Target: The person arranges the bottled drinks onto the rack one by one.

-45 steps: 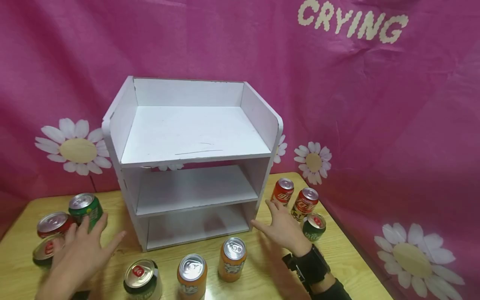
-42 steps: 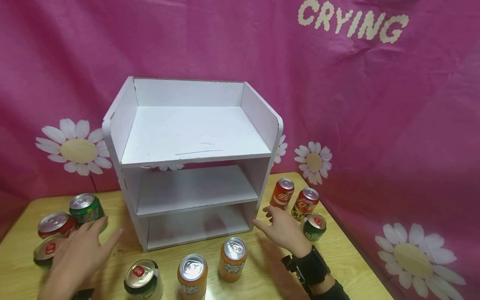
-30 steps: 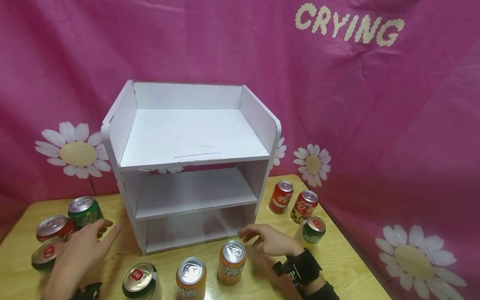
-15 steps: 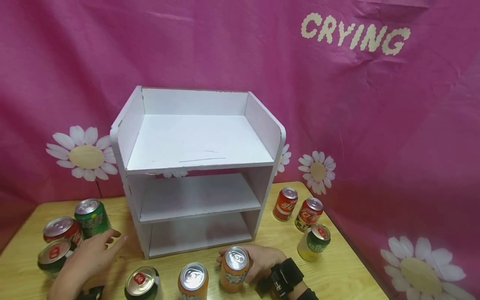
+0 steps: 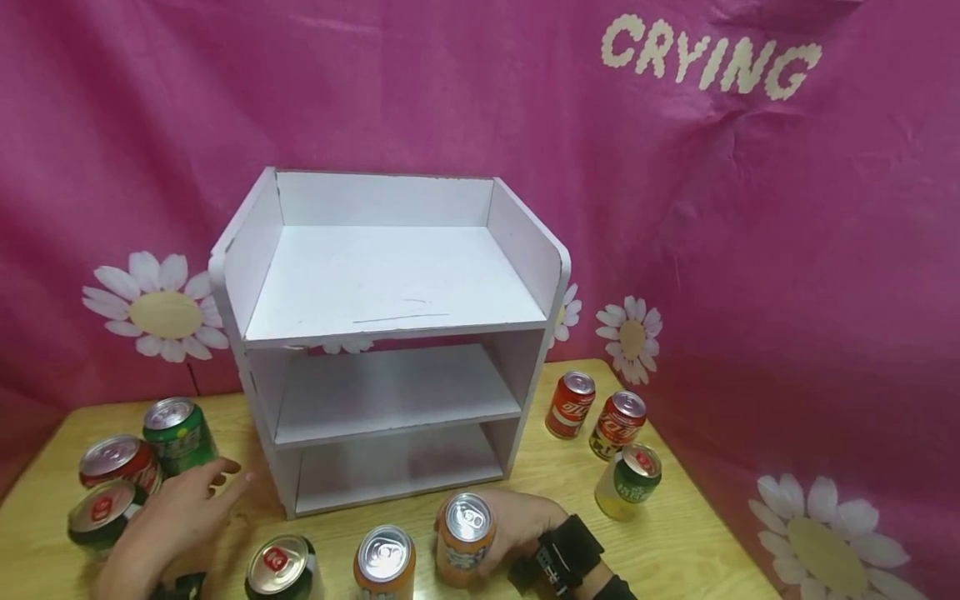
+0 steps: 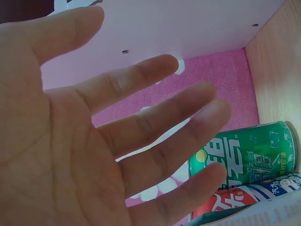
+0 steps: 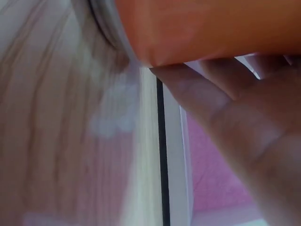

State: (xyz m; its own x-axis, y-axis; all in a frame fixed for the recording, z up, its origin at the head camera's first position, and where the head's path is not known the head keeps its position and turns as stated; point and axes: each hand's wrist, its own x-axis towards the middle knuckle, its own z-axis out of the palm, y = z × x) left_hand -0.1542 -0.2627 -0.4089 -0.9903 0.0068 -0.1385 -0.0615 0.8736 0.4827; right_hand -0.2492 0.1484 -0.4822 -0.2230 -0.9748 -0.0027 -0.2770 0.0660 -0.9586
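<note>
My right hand (image 5: 517,521) grips an orange soda can (image 5: 467,537) standing in front of the white shelf unit (image 5: 393,329). In the right wrist view, the fingers (image 7: 197,89) lie along the can's orange side (image 7: 211,30). My left hand (image 5: 176,517) holds nothing; its fingers are spread and loosely bent in the left wrist view. Just beyond it stand a green can (image 5: 180,437), a red can (image 5: 123,462) and a gold-topped dark can (image 5: 105,517). The second orange can (image 5: 385,562) and a gold-topped can with a red tab (image 5: 281,571) stand between the hands.
Two red cans (image 5: 572,406) and a green-and-yellow can (image 5: 632,482) stand right of the shelf unit, near the table's (image 5: 686,533) right edge. A pink cloth (image 5: 712,250) with white flowers hangs behind.
My right hand has come down and left from beside the red cans and taken hold of the orange can. My left hand has drawn back slightly, its fingers less outstretched.
</note>
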